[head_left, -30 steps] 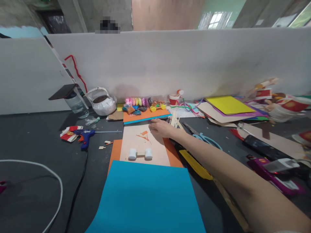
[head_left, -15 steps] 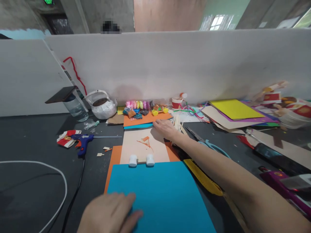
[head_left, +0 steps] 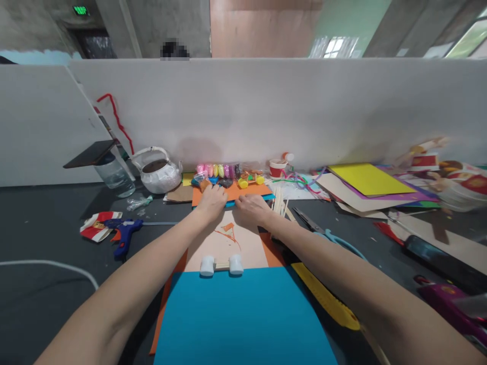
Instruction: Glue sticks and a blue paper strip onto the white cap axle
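Both my hands reach to the back of the table, at the near edge of an orange sheet (head_left: 249, 191) that lies over a blue sheet. My left hand (head_left: 212, 202) is closed on that edge, fingertips close to small bags of coloured clay. Beside it, my right hand (head_left: 251, 207) also pinches the edge; its fingertips are partly hidden. Packs of coloured clay (head_left: 216, 170) and a small piece with yellow wheels (head_left: 243, 182) rest on the orange sheet. Nearer, two white rollers joined by sticks (head_left: 221, 265) sit at the top of a large blue sheet (head_left: 243, 314).
A blue glue gun (head_left: 127, 235) and a white basket (head_left: 160, 175) are on the left. Wooden sticks (head_left: 279, 202), scissors (head_left: 327, 235) and a yellow cutter (head_left: 327, 299) lie by my right arm. Coloured sheets (head_left: 373, 180) and a phone (head_left: 437, 258) are further right.
My left hand has moved forward from above the near blue sheet to the orange sheet's edge. My right hand stays at that edge. The view has tilted up slightly.
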`<state>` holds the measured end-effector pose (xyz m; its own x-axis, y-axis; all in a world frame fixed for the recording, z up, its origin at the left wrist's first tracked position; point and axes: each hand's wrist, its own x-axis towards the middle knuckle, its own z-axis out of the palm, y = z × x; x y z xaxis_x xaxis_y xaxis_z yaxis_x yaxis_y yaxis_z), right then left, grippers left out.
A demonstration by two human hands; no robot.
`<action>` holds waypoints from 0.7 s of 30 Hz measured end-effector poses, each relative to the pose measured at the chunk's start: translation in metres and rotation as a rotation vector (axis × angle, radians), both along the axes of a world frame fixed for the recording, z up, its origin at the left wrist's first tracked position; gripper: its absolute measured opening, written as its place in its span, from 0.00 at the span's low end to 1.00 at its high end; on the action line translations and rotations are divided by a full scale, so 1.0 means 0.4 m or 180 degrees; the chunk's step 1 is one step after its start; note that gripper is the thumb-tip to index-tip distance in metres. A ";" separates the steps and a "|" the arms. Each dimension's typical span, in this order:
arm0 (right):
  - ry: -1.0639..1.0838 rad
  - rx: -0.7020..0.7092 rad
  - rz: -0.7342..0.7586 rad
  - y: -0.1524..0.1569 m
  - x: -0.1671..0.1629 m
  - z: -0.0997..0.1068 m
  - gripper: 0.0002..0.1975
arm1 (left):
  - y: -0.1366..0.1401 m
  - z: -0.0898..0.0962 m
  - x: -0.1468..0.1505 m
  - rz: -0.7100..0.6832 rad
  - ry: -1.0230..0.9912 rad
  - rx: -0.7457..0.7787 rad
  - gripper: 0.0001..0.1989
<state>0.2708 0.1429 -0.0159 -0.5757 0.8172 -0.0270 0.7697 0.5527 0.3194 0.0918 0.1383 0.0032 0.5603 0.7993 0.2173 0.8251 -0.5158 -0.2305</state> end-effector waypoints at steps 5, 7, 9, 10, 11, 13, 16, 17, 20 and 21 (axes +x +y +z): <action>-0.0013 -0.0008 0.0005 -0.001 -0.008 -0.003 0.15 | 0.050 -0.022 0.024 -0.0091 0.0245 -0.0044 0.17; -0.0024 -0.0012 0.0009 0.001 -0.009 -0.007 0.15 | 0.064 -0.024 0.025 -0.0081 0.0325 -0.0069 0.17; -0.0033 -0.0009 0.0013 0.008 -0.010 -0.014 0.15 | 0.077 -0.020 0.024 -0.0085 0.0392 -0.0089 0.17; -0.0040 -0.0005 0.0017 0.012 -0.010 -0.018 0.15 | 0.082 -0.016 0.023 -0.0094 0.0418 -0.0093 0.17; -0.0048 0.0002 0.0020 0.017 -0.011 -0.021 0.15 | 0.088 -0.011 0.023 -0.0107 0.0441 -0.0093 0.17; -0.0067 0.0022 0.0018 0.029 -0.014 -0.024 0.15 | 0.096 0.001 0.023 -0.0131 0.0480 -0.0080 0.18; -0.0077 0.0083 -0.0001 0.039 -0.016 -0.019 0.15 | 0.102 0.017 0.022 -0.0148 0.0530 -0.0047 0.18; -0.0073 0.0120 -0.0002 0.040 -0.015 -0.016 0.15 | 0.103 0.020 0.021 -0.0151 0.0550 -0.0039 0.17; -0.0040 0.0277 0.0023 0.032 -0.009 -0.004 0.15 | 0.104 0.018 0.014 -0.0171 0.0612 -0.0033 0.17; -0.0028 0.0328 0.0034 0.028 -0.005 -0.002 0.15 | 0.104 0.015 0.011 -0.0178 0.0631 -0.0031 0.17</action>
<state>0.2687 0.1540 -0.0165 -0.5844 0.8098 0.0519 0.7609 0.5247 0.3817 0.0960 0.1799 0.0091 0.6350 0.7671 0.0908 0.7341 -0.5626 -0.3804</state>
